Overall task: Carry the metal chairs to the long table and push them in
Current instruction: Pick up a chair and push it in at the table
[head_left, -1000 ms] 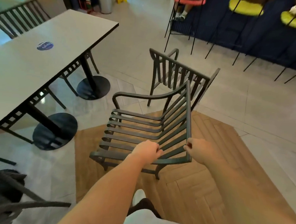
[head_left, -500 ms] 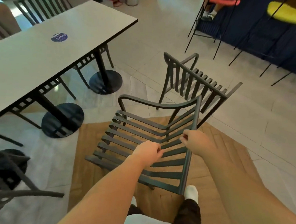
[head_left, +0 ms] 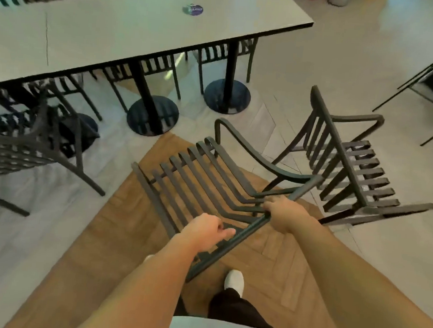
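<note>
Both hands, left hand and right hand, clamped on the slatted chair at frame centre, long table upper left.

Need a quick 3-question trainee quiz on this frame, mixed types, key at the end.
1. True or false: both hands grip the top rail of the carried chair.
2. Where is the second loose chair? A) right of the carried chair B) on the long table C) under the table
3. Fill in: the round sticker lies on the ____.

Key: 1 true, left hand and right hand are both closed on the rail. 2 A. 3 table.
</note>
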`<state>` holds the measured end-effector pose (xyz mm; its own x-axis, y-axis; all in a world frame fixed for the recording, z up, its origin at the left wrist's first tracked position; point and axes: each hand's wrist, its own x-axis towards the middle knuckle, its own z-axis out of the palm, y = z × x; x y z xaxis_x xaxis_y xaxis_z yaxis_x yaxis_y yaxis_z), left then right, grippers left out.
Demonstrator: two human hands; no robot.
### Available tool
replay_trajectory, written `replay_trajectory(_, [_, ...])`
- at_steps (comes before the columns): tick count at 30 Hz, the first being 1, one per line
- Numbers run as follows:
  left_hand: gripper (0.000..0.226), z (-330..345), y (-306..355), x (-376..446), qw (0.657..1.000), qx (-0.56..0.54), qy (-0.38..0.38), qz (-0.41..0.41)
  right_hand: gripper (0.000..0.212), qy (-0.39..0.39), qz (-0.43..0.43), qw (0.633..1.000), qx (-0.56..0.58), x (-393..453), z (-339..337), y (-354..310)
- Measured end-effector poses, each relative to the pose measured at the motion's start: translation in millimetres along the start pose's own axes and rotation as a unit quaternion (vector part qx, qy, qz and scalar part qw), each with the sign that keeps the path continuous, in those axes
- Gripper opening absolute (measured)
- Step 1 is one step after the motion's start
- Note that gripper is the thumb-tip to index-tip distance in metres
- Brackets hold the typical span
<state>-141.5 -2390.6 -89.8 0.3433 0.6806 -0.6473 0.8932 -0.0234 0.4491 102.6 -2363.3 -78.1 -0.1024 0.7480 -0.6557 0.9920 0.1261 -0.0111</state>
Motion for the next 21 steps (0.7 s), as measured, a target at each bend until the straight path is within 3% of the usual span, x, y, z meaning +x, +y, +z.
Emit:
replay_trajectory(3, [0.072,25,12,-2,0.998,0.057,-0.016,-0.016,0.049,-0.002,-0.033,0.999,-0.033,4,11,12])
replay_trajectory(5, [0.062,36,16,0,0.997,0.07,-0.02,-0.026,0.046,0.017,-0.045,0.998,-0.05,9,17,13])
replay_trajectory(11, [0.038,63,16,11,0.998,0.005,-0.01,-0.069,0.034,0.06,-0.079,0.991,-0.094,30,29,7])
replay_trajectory(15, [0.036,79,3,8,0.993,-0.067,0.001,-0.095,0.039,0.053,-0.094,0.986,-0.127,44,36,5])
replay_trajectory(21, [0.038,73,-12,8,0.994,-0.049,0.019,-0.092,0.035,0.082,-0.098,0.983,-0.133,58,38,-4])
